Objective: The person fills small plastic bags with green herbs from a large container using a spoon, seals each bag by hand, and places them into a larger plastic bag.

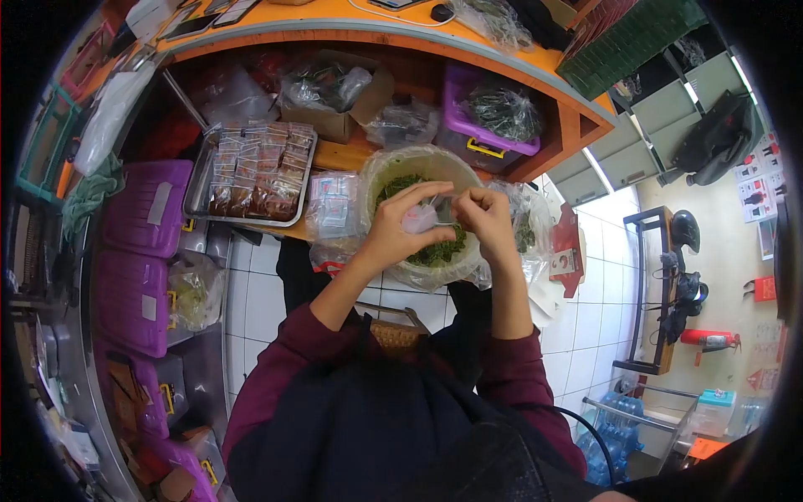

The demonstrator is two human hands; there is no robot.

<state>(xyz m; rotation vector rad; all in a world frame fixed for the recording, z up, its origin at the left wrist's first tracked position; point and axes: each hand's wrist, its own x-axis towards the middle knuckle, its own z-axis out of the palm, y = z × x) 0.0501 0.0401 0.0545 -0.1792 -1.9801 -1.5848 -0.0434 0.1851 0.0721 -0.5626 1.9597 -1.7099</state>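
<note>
Over a round tub [462, 164] lined with clear plastic, my left hand [395, 227] grips a small clear plastic bag [421, 219] between thumb and fingers. My right hand [488, 219] is closed in a pinch at the bag's right edge, and its fingertips are partly hidden. Green chopped leaves [435, 253] lie inside the tub, below both hands. A stack of small printed plastic packets [332, 205] sits just left of the tub. On the right, crumpled clear plastic [535, 222] rests against the tub.
A metal tray [259, 219] of brown-filled sachets [261, 171] stands left. Behind is a shelf with a purple-lidded box [489, 138] under an orange counter [326, 18]. Purple-lidded bins [134, 301] line the left side. A red box [567, 251] stands right, on white floor tiles [585, 335].
</note>
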